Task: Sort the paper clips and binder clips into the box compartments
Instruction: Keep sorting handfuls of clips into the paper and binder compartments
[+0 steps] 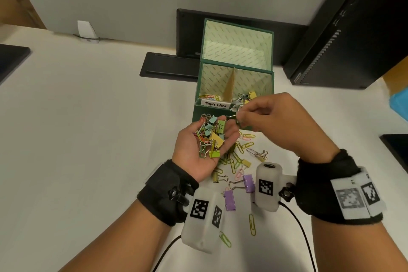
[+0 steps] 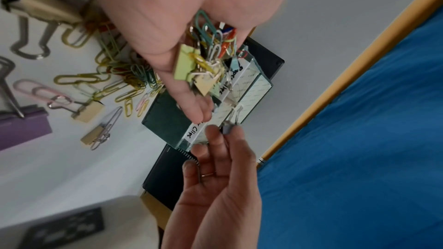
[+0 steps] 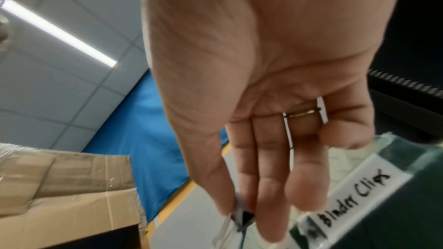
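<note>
My left hand [image 1: 187, 152] is palm up and cupped just in front of the green box [image 1: 198, 115], carrying a heap of mixed paper clips and binder clips [image 1: 209, 137]. My right hand [image 1: 240, 118] pinches a small dark binder clip [image 1: 233, 117] between thumb and forefinger, just above the heap and by the box's front rim; the same clip [image 3: 242, 217] shows beside the "Binder Clips" label [image 3: 354, 202]. The left compartment [image 1: 212, 86], labelled "Paper Clips" [image 1: 215, 104], holds a few paper clips. The right compartment [image 1: 254, 86] holds several binder clips.
Loose clips lie on the white table below my hands: purple binder clips [image 1: 229, 200], a yellow paper clip [image 1: 252, 224], a green one [image 1: 225, 238]. A black computer tower [image 1: 344, 28] stands at the right and a flat black stand [image 1: 170, 66] left of the box.
</note>
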